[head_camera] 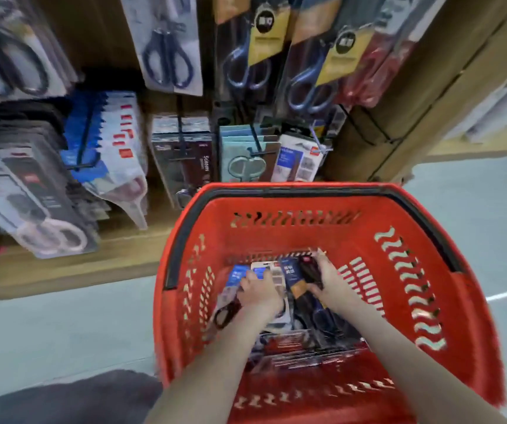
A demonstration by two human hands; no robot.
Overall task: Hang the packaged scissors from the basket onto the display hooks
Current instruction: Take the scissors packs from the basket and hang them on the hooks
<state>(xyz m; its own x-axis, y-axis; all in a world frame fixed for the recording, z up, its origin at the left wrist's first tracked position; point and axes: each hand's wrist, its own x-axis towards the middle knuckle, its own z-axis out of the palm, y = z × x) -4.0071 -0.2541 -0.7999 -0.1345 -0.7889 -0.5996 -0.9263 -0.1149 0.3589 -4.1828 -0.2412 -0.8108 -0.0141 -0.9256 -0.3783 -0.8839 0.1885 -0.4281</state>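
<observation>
Beyond the display hooks (257, 139), already hung with stock, the left hand (258, 290) lay on a blue-and-white pack (260, 270), grip unclear, and the right hand (330, 281) clasped a dark pack (307, 269) inside the red basket (292, 191), where most packaged scissors (295, 344) lay unhung.

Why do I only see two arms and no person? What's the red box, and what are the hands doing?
The camera sits on the person's head and looks down, so you see only their arms. The red box is a shopping basket. Inside it lie packs of scissors. The right hand has its fingers and thumb round a dark pack. The left hand lies on a blue-and-white pack; I can't tell if it grips it. Behind the basket, more hanging packs dangle from black hooks on a wooden shop display.
</observation>
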